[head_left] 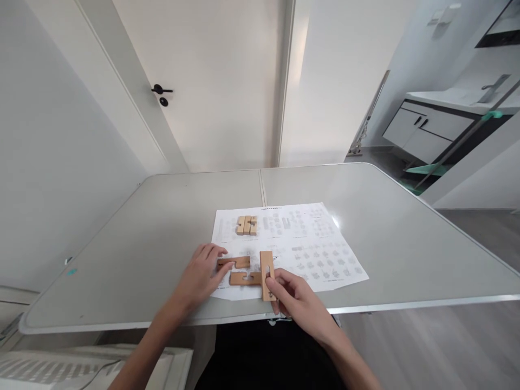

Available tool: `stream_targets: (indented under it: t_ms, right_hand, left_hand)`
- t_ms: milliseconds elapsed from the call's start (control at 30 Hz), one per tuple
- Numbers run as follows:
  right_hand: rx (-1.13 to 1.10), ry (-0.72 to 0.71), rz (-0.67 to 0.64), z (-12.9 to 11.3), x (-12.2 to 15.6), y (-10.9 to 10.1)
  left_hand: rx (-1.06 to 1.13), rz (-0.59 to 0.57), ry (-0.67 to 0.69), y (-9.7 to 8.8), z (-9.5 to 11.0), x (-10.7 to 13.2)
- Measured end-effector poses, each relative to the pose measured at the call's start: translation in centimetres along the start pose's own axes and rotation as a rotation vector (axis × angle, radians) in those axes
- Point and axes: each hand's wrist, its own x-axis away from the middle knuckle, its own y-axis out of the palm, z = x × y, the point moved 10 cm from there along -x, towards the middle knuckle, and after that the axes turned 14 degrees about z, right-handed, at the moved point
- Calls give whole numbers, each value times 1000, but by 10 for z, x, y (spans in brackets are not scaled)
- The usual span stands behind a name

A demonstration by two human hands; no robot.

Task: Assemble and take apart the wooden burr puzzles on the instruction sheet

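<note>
Counter [134, 244] grey, flat. Left hand [201, 275]: grip slack, fingers extended, tips touching upper notched light-wood bar [239, 262]. Second notched light-wood bar [242, 279] just below it. Three-piece light-wood cluster [247, 225] farther back. Right hand [298, 303]: grip pinched on long slotted light-wood block [266, 264], crossing second bar's end. All on white printed sheet [317, 244].

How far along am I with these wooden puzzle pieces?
Three blocks sit grouped, untouched, at the top of the sheet. In hand: left hand touches one notched piece, right hand pinches a long piece crossing a second notched piece. No finished assembly shows, so most joining looks left.
</note>
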Motion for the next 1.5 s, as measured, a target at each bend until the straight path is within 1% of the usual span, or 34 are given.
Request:
stream_targets:
  t_ms: [100, 267, 333, 433, 500, 633, 733, 833, 967, 1133, 1233, 1367, 1500]
  right_hand:
    - [-13, 8, 5, 3, 2, -2]
    - [5, 7, 16, 4, 4, -4]
    - [22, -2, 31, 3, 3, -5]
    - [62, -44, 65, 1, 2, -8]
    - [102, -90, 94, -3, 2, -9]
    - [205, -178, 186, -9, 3, -12]
    - [159, -189, 167, -13, 4, -7]
    - [92, -193, 149, -17, 8, -4]
    - [91, -215, 169, -22, 12, -5]
    - [218, -246, 234, -21, 14, -9]
    - [308, -309, 269, -27, 15, -9]
    - [410, -412, 294, -36, 17, -10]
    - [451, -444, 276, -39, 18, -9]
  left_hand:
    - [-16, -55, -22, 10, -11, 2]
    - [29, -130, -86, 11, -8, 7]
    - [52, -155, -137, 9, -6, 10]
    - [106, -167, -257, 4, -3, 15]
    - [203, -165, -309, 2, 7, 18]
    - [431, -137, -358, 0, 38, 17]
    - [473, -156, -362, 5, 58, 15]
    - [456, -140, -358, 6, 68, 13]
    - [430, -127, -390, 6, 69, 14]
    - [442, -131, -414, 6, 72, 14]
    - [446, -129, -430, 5, 75, 13]
    - [474, -155, -451, 8, 77, 13]
    - [509, -189, -478, 12, 74, 13]
